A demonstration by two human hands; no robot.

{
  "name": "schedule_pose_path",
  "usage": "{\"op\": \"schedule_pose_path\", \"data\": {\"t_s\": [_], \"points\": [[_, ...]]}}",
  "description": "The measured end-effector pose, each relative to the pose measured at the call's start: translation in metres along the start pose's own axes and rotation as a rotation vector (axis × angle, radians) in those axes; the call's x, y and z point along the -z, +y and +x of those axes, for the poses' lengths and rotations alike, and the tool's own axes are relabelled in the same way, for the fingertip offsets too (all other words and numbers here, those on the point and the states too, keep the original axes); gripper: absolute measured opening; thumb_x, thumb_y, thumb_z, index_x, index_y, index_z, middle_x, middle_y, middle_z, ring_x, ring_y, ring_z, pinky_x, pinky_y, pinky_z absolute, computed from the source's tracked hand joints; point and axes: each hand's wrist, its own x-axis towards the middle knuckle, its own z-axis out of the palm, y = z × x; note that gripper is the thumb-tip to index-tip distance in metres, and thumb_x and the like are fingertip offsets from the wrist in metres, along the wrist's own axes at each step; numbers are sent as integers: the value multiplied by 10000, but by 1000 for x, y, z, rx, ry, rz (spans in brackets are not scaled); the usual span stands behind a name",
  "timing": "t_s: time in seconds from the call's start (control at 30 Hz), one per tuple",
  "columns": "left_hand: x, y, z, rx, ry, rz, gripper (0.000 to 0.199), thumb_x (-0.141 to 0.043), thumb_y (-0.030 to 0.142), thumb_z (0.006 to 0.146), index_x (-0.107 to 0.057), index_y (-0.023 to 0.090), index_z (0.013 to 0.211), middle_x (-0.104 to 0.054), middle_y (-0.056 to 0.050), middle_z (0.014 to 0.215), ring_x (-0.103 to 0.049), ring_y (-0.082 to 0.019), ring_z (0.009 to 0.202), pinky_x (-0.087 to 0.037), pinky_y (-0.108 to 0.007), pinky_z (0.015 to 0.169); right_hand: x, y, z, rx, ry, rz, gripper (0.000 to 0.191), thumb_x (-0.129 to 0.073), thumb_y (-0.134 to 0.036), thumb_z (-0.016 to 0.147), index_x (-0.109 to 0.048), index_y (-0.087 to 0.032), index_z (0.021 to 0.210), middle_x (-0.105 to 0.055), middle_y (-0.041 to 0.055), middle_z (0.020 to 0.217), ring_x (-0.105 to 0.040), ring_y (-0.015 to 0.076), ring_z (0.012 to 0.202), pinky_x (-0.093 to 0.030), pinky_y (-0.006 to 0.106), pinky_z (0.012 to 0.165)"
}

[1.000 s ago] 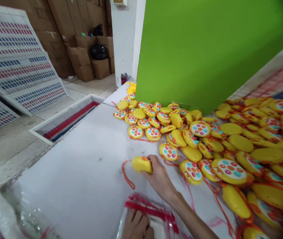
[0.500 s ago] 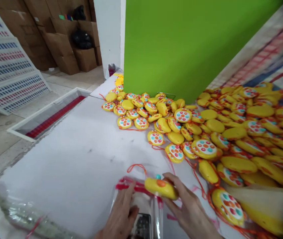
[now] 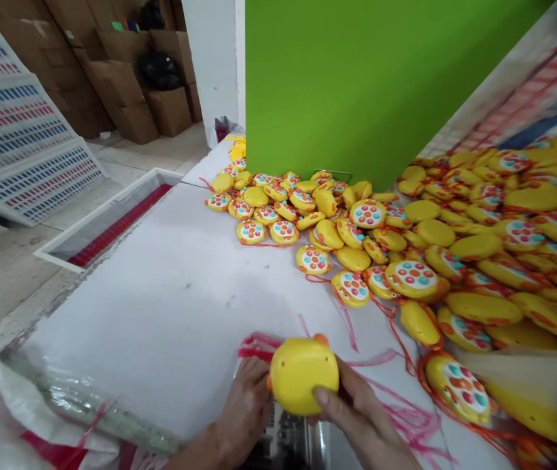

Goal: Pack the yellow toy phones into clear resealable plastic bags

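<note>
My right hand (image 3: 357, 408) grips a yellow duck-shaped toy (image 3: 302, 375), thumb across its plain back, which faces me. Small screw holes and an orange foot or beak show at its edge. Just left of the toy, my left hand (image 3: 246, 405) has its fingers curled at a clear plastic bag (image 3: 320, 447) with a red-pink top band (image 3: 259, 344). The toy hides part of the bag and the left fingertips. Dark printed matter shows through the bag beneath my hands.
Many like toys, with coloured buttons and orange cords, are heaped on the white table (image 3: 161, 307). A green panel (image 3: 337, 85) stands behind them. Pink ribbons (image 3: 410, 418) lie at right. White plastic wrapping (image 3: 9, 405) is at lower left; crates (image 3: 38, 163) and cartons (image 3: 165, 111) stand beyond.
My right hand has turned the toy from edge-on to showing its flat back and brought it lower left over the bag. My left fingers have curled in. The view has shifted slightly.
</note>
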Motion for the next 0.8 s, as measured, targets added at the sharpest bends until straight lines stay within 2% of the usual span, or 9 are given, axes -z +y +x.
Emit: {"op": "schedule_pose_path", "data": {"t_s": [0.07,0.17,0.3,0.43,0.53,0.6,0.67,0.73,0.8], "points": [[-1,3,-1,-78,4,117,268,-343,222,923,-594,157,990,-623,-90,932,-549,-214,915,-480,-374,803,-8,2,9,-18,35,101,470,-455,-448,866,-382,-225,1273,-579,90,1131,-606,201,872,-548,299,656],[0,9,-3,-169,54,272,346,-267,212,936,-602,128,903,-634,-94,876,-561,-216,861,-472,-388,806,-16,10,20,60,72,-119,479,-413,-445,882,-348,-200,1289,-616,87,1006,-609,168,710,-540,285,623],[9,17,-4,-195,79,306,381,-251,193,935,-593,135,778,-618,-62,725,-549,-190,718,-457,-373,762,-12,27,19,239,92,-568,472,-417,-379,875,-382,-194,1308,-633,115,1056,-638,202,810,-534,296,728],[35,19,-4,-124,81,224,221,-393,172,900,-590,150,802,-621,-42,746,-535,-184,729,-443,-348,733,2,40,12,317,55,-739,444,-413,-322,884,-389,-232,1318,-650,91,1077,-654,205,873,-531,279,758],[56,15,-4,38,150,68,142,-450,178,877,-591,166,894,-634,-50,844,-552,-181,802,-448,-307,728,8,44,8,332,86,-792,456,-399,-332,900,-352,-213,1337,-659,99,1057,-654,209,887,-534,299,766],[63,12,-2,325,145,-92,143,-464,230,875,-584,182,935,-642,-45,863,-573,-168,788,-459,-266,681,7,43,7,353,84,-829,463,-390,-335,908,-322,-208,1348,-643,105,1103,-640,203,941,-530,297,785],[62,11,2,587,62,-305,169,-472,295,870,-576,183,943,-651,-43,865,-590,-161,764,-462,-237,636,6,39,7,379,53,-841,458,-383,-313,915,-302,-215,1355,-612,99,1173,-620,183,1000,-522,272,809],[55,10,6,680,-18,-489,184,-456,311,868,-570,168,876,-647,-40,812,-589,-155,726,-456,-228,618,3,32,8,412,27,-850,443,-375,-293,919,-311,-224,1352,-607,86,1189,-617,167,1012,-517,250,817],[46,9,9,662,-37,-560,202,-431,300,867,-549,159,784,-623,-31,734,-570,-150,679,-443,-228,606,1,22,9,439,21,-884,419,-380,-296,918,-363,-229,1331,-625,74,1167,-626,171,998,-518,255,818]]}}
